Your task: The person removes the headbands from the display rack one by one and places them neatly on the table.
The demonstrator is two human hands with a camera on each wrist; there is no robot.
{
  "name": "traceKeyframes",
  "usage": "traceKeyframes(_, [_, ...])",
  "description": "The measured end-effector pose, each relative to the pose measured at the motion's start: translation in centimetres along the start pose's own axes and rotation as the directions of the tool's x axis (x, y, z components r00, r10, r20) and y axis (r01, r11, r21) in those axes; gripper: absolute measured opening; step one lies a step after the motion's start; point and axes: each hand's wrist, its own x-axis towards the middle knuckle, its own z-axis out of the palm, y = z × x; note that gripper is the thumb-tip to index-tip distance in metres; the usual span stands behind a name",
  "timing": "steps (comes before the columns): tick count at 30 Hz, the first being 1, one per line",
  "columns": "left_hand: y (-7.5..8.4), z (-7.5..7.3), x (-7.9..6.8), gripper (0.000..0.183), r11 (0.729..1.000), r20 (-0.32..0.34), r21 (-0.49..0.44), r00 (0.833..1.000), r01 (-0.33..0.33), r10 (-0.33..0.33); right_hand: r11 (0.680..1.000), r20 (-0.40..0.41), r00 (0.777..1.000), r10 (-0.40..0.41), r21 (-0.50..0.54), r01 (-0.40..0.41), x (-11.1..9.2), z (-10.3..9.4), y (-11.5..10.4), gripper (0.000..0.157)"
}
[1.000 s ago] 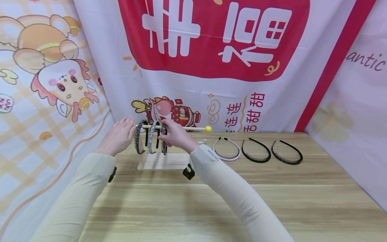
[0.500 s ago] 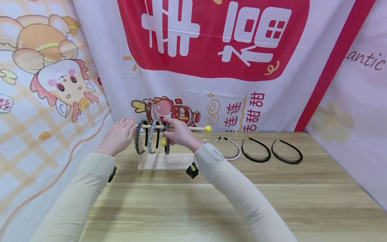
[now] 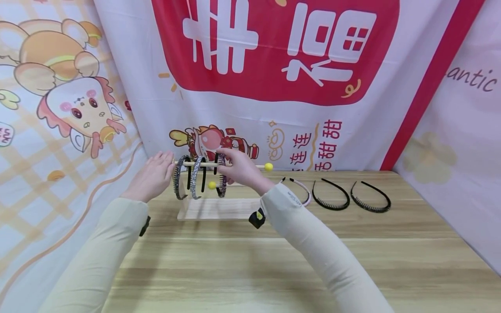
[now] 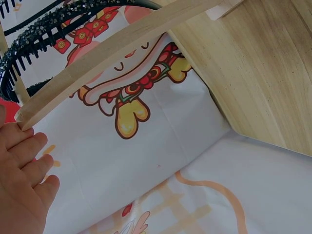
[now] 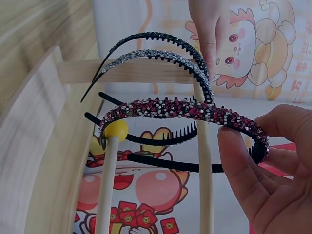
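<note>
My right hand pinches a headband covered in dark pink and silver stones, with thumb and fingers at one side of its arc. That headband hangs around the upper rod of a wooden rack. Further left on this rod hang a silver-stone headband and a dark-stone headband, spaced apart. My left hand has its fingers extended, and their tips touch the top of the rack's upright. Its thumb is mostly hidden in the left wrist view.
A pink headband, partly behind my right sleeve, and two black headbands lie on the wooden table to the right. Yellow balls cap the upper rod and a lower rod. Printed cloths hang behind and beside the table.
My right hand has moved right along the upper rod, sliding the pink-and-silver headband away from the other two. My left hand stays at the upright.
</note>
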Motion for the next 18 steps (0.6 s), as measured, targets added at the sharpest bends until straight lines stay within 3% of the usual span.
traceKeyframes(18, [-0.3,0.2,0.2,0.051,1.000,-0.002,0.003,1.000,-0.004,0.004,0.995,0.023,1.000,0.003,0.102,-0.006,-2.0,-2.6,0.9,0.053])
